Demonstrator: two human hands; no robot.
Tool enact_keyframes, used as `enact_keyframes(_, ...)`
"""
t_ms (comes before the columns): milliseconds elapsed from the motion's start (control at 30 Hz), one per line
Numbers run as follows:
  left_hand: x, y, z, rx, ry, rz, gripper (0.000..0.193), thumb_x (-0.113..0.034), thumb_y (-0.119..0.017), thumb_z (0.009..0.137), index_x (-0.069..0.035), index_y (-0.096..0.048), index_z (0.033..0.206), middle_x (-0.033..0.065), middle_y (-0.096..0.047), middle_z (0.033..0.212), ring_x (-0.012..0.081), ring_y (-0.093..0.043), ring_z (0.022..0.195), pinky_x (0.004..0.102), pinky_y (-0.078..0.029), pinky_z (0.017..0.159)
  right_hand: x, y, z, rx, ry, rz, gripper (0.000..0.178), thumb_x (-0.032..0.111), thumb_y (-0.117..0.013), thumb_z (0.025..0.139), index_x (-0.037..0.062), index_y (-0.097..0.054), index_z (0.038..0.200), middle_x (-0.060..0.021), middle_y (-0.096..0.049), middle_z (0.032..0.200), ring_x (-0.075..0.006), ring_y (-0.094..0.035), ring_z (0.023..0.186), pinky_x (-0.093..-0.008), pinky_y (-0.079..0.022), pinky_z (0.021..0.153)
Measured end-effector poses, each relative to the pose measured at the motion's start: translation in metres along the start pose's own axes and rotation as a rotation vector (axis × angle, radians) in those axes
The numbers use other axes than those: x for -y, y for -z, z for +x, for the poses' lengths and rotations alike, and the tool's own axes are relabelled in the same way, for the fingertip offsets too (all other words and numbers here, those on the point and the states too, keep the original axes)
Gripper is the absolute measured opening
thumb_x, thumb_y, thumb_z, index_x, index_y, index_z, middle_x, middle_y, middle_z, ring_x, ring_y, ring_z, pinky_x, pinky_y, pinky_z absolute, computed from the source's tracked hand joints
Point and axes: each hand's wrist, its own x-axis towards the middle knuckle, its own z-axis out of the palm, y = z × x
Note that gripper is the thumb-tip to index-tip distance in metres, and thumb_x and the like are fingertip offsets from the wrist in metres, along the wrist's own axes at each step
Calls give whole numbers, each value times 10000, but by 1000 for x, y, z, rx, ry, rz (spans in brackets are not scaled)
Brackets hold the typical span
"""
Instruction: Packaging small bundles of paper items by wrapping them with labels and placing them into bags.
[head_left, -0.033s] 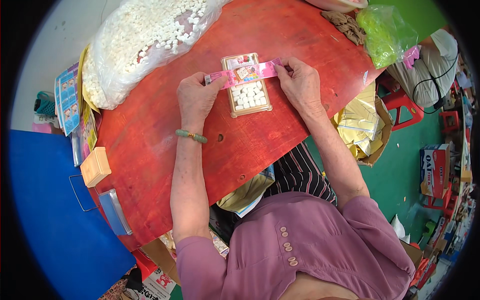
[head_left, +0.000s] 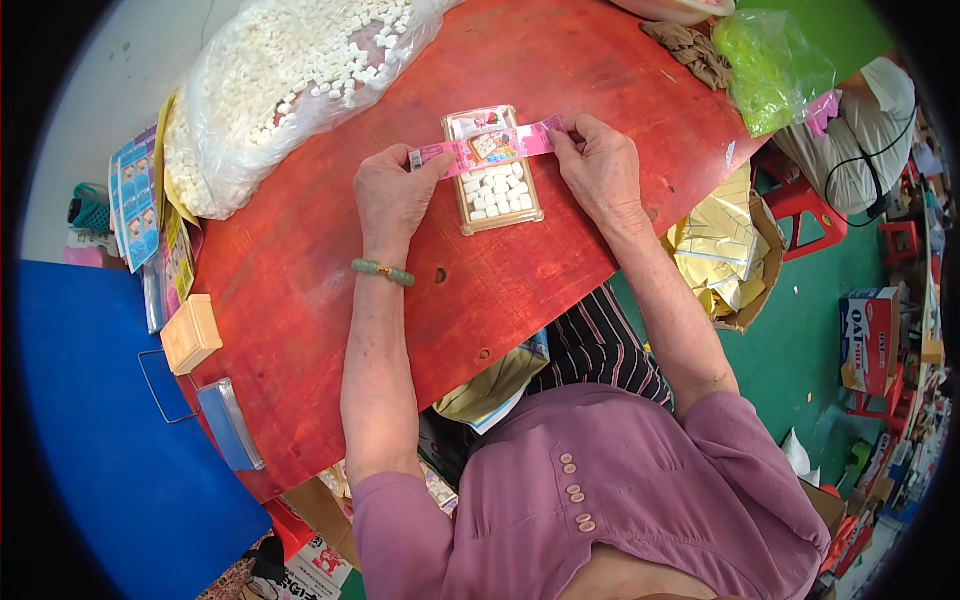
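Note:
A pink printed paper band [head_left: 510,146] is stretched across a small clear-lidded tray [head_left: 470,222] on the red table. White marshmallow-like pieces [head_left: 494,192] fill the lower part of the tray, and a small printed packet [head_left: 479,124] shows at its far end. My left hand [head_left: 396,190] pinches the band's left end between thumb and fingers. The right end is pinched in my right hand [head_left: 603,170]. Between the hands the band lies nearly level over the tray. A green bead bracelet [head_left: 383,271] circles my left wrist.
A big clear bag of white pieces [head_left: 290,80] covers the table's far left. Stacked tan trays [head_left: 191,334] stand at the left edge. A brown cloth [head_left: 690,52] and green plastic bag [head_left: 765,75] lie far right. A carton of yellow packets [head_left: 722,240] sits beside the table.

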Motion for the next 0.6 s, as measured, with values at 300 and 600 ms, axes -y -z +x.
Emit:
enact_keyframes(300,-10,-3,-4,-40,-7,218,274,-293,-767,728,-26,-725,778,89,-663,624,150,-607,551,326,-460,544,2,2,-1,-32,49,-61,180,185,-659,843,16,-681,903,-166,-662,765,-298,-659,695,-373,-505,636)
enact_keyframes(600,-21,-4,-7,-35,-26,410,443,-458,-763,703,-23,-680,691,127,-625,605,259,-611,588,401,-459,575,5,3,-5,1,111,-192,202,212,-671,837,44,-653,947,-155,-654,888,-332,-645,812,-409,-509,696)
